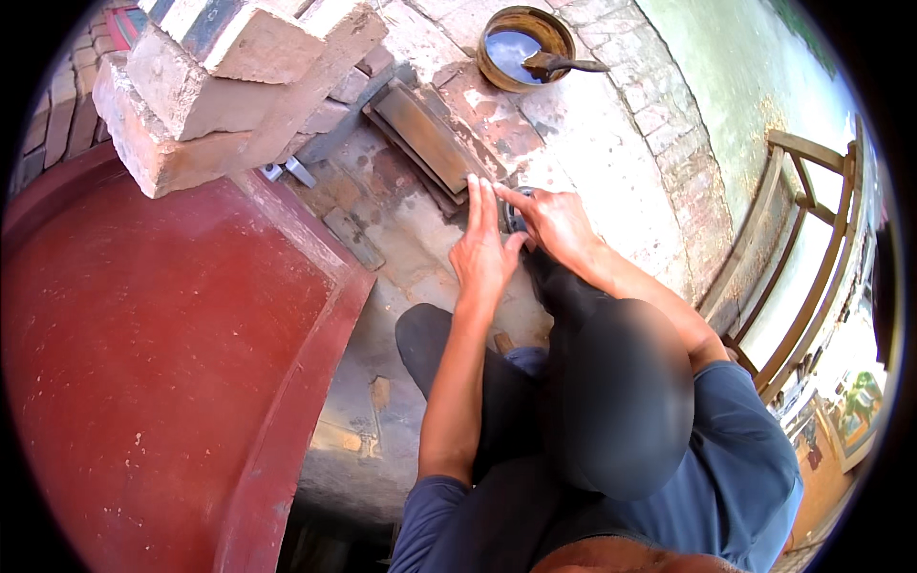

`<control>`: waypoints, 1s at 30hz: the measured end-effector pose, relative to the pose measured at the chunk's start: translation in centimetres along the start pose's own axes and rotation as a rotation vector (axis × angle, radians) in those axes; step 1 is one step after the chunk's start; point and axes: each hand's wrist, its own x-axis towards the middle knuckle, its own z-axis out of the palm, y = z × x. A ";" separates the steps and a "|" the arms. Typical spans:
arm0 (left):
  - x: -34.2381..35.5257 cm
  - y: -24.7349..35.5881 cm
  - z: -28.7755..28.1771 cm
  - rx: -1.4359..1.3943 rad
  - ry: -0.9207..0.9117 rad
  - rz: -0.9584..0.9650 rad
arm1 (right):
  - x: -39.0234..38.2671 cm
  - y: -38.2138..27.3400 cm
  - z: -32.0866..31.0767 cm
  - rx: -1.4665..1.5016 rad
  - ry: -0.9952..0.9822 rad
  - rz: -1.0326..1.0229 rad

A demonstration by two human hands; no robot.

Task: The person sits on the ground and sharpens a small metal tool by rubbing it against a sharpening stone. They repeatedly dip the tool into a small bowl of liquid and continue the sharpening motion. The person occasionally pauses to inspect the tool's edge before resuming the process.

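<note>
A long brown block (420, 138), flat-topped and perhaps a whetstone, lies low on the wet paving in front of me. My left hand (480, 258) rests at its near end, index and middle fingers stretched out flat on it and thumb toward the other hand. Close beside it, my right hand (562, 227) has its index finger reaching to the same end, while its other fingers curl in. Whatever sits under the fingertips is too small or hidden to name. My right foot appears partly, below the right hand.
A round bucket (489, 72) of dark water holds a long-handled tool (565, 64). Rough bricks (215, 105) are stacked at the upper left, above a large red panel (172, 334). A wooden frame (755, 234) stands at the right. My bent knees flank my arms.
</note>
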 end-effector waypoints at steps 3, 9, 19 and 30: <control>0.8 -1.2 0.4 -0.058 0.162 0.100 | 1.4 -0.4 0.0 0.027 0.079 -0.028; 0.6 -1.2 0.1 -0.024 0.065 0.012 | 1.5 -1.2 -1.1 0.031 -0.068 0.017; 0.3 -0.9 0.3 0.021 0.058 0.005 | 1.3 -0.3 -0.1 0.031 -0.082 0.004; 0.8 -0.4 2.6 0.107 0.299 0.041 | 0.2 0.0 1.7 0.018 0.072 -0.013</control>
